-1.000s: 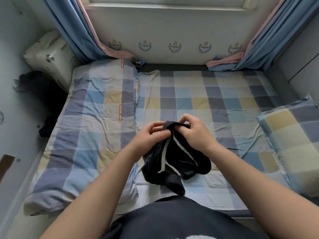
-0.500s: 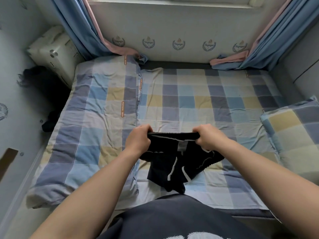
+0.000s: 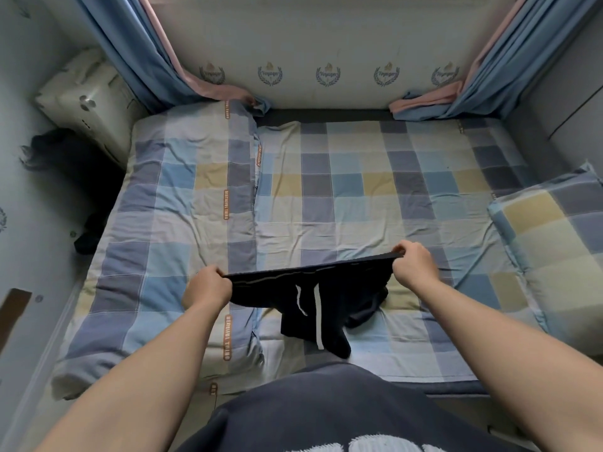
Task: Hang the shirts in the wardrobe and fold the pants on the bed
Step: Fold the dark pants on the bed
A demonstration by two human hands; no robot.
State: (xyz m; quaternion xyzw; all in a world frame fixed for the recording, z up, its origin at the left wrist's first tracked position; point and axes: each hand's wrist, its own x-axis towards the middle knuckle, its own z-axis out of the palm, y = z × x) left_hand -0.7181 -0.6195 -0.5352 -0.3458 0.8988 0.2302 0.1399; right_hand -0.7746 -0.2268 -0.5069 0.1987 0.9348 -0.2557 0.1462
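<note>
Two hands hold the black pants by the waistband, drawn taut between them just above the bed. The left hand has its fingers curled round one end of the band, lower and nearer the body. The right hand pinches the other end a little higher and further out, so the band slopes up toward the right. Both forearms reach forward and slightly inward, with the wrists about level with the cloth.

Below the band the legs hang bunched and twisted. Their lower part rests on the bed near its front edge, and the white drawstrings dangle down the front.

From where I stand, the step in hand looks like opening the pants out before the fold. To do it well, I would raise both ends evenly and give a short shake so the legs drop free of each other. Then lay them flat on the open stretch between the folded quilt on the left and the pillow on the right. The band should lie square and the legs smoothed straight before one goes over the other, because a twisted leg would make a lumpy fold.
</note>
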